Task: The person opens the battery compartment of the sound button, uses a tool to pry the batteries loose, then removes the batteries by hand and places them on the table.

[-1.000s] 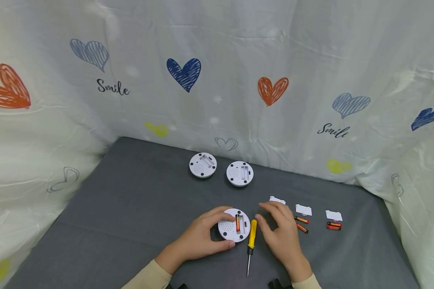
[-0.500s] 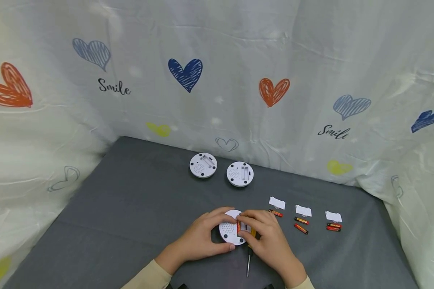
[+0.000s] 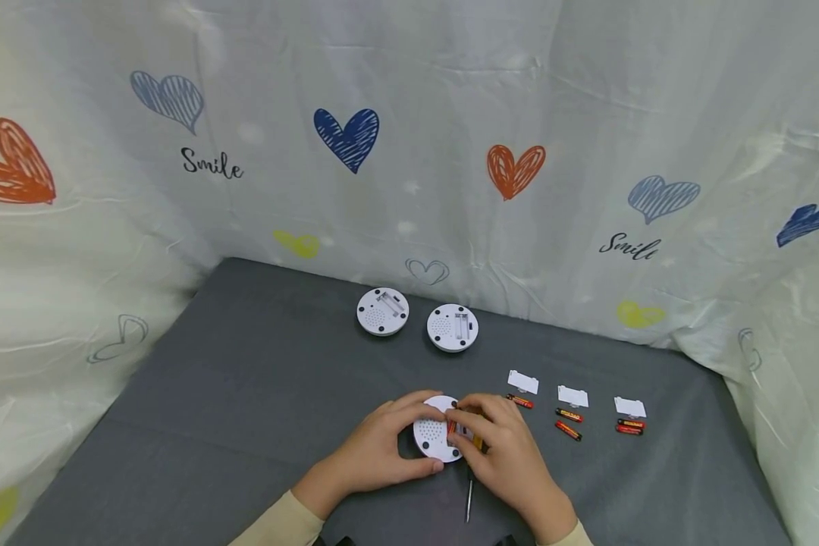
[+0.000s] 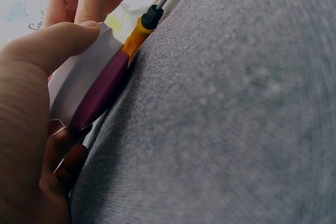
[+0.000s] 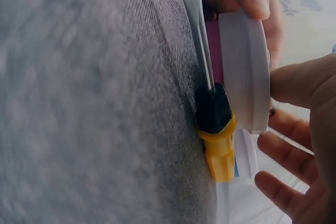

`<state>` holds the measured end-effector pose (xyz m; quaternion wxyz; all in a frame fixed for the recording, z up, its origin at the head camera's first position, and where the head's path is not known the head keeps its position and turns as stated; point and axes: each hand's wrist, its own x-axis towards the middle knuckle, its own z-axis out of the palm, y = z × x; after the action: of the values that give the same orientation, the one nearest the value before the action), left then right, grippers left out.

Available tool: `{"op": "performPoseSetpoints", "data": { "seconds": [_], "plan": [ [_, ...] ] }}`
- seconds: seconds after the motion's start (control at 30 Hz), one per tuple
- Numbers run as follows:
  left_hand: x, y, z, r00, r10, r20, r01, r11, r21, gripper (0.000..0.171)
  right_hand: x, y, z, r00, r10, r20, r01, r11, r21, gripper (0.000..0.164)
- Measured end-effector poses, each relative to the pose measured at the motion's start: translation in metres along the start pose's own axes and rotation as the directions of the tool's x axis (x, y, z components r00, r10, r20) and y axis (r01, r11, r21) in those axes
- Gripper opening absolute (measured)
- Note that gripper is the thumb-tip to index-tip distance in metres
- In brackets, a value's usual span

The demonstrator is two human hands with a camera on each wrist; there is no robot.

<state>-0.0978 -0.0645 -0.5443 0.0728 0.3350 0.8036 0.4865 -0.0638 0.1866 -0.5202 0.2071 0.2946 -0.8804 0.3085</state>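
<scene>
My left hand (image 3: 382, 440) grips a round white device (image 3: 428, 432) by its edge, thumb at the near side and fingers at the far side. In the left wrist view its side is white over a purple base (image 4: 104, 87). A red battery (image 3: 450, 429) sits in the device's open compartment, partly hidden by fingers. My right hand (image 3: 508, 455) bends over it, thumb and forefinger pinching at the battery's ends. Beneath that hand lies a screwdriver (image 3: 469, 497), its yellow handle (image 5: 219, 156) against the device in the right wrist view.
Two more round white devices (image 3: 383, 312) stand at the back, their battery slots uncovered. To the right lie three white covers (image 3: 573, 396) in a row, with several red-and-black batteries (image 3: 569, 431) near them. A grey cloth (image 3: 246, 379) covers the table; a white printed curtain (image 3: 423, 91) hangs behind.
My right hand has moved left from beside the covers onto the battery in the device, uncovering a loose battery by the first cover. The device has shifted slightly. Little differs over the last half second.
</scene>
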Motion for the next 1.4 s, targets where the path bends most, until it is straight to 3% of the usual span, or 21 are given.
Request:
{"op": "performPoseSetpoints", "data": {
  "seconds": [0.33, 1.07, 1.4],
  "plan": [
    [0.000, 0.001, 0.000, 0.999, -0.031, 0.013, 0.031, 0.999, -0.021, 0.054, -0.001, -0.002, 0.001, 0.998, 0.066, 0.006, -0.064, 0.988, -0.138, 0.028],
    [0.000, 0.001, 0.000, 1.000, -0.025, 0.000, 0.025, 1.000, 0.003, 0.053, -0.001, -0.001, 0.000, 0.989, 0.127, -0.074, -0.139, 0.970, -0.199, 0.027],
    [0.000, 0.001, 0.001, 0.999, -0.043, -0.003, 0.043, 0.999, 0.015, 0.052, -0.005, 0.006, -0.009, 0.956, 0.204, -0.213, -0.264, 0.914, -0.309, 0.023]
  ]
}}
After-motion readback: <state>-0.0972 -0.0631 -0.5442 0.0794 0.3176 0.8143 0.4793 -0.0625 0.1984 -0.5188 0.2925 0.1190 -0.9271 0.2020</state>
